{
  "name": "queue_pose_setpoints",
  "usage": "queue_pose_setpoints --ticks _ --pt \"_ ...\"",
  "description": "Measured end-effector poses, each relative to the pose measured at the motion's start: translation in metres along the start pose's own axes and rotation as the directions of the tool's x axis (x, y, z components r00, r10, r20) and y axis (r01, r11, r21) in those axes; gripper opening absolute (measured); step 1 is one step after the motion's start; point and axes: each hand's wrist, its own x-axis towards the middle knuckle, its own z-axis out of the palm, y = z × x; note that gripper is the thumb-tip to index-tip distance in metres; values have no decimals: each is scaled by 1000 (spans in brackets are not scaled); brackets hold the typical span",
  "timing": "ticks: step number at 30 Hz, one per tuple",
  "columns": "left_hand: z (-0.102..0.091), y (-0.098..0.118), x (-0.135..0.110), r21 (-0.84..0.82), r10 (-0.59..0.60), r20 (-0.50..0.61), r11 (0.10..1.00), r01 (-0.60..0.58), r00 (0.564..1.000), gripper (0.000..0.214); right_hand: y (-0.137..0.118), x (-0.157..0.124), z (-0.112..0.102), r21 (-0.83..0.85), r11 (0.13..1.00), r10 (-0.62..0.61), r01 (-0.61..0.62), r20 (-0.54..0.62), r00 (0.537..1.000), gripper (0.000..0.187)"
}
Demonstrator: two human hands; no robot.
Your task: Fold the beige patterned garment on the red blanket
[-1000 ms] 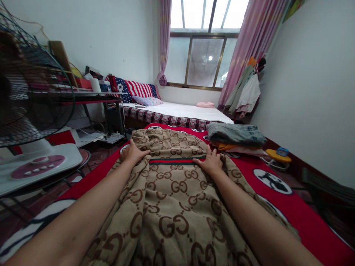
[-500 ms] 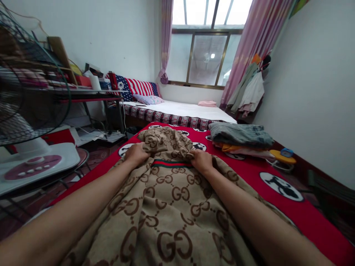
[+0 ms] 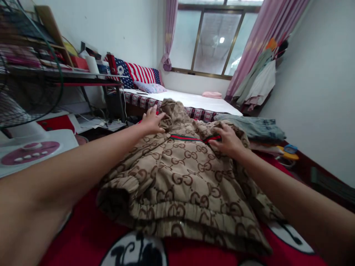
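Note:
A tan jacket (image 3: 183, 177) printed with brown monogram letters lies bunched on a red bedspread (image 3: 88, 236). A green and red stripe crosses its collar. My left hand (image 3: 152, 120) grips the raised hood end of the jacket at the far left. My right hand (image 3: 227, 140) has its fingers closed on the collar by the stripe at the far right. The jacket's elastic hem faces me.
A folded pile of clothes (image 3: 253, 127) lies at the right on the bedspread. A second bed (image 3: 194, 101) with a flag-patterned pillow stands beyond. A fan (image 3: 24, 85) and a cluttered shelf (image 3: 72, 70) are at the left. Garments (image 3: 257, 85) hang by the pink curtain.
Both hands closed on the jacket's collar end and lifted it up and away from me. The jacket, which draped toward me, now lies bunched with its hem showing.

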Motion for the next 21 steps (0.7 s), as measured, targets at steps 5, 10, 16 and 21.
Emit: queue_pose_setpoints --ticks 5,10,16,21 --pt "-15 19 -106 -363 441 186 862 -355 878 43 -33 -125 -22 461 883 11 -88 167 986 39" --pt "-60 30 -182 -335 432 467 894 -298 772 67 -46 -200 -62 478 877 -142 -44 348 927 69" --pt "-53 -17 -185 27 312 492 927 -373 813 74 -25 -227 -44 193 946 -305 260 264 915 68" --pt "-74 -23 -174 264 338 454 833 -487 824 46 -19 -211 -53 76 933 -359 352 114 926 50"
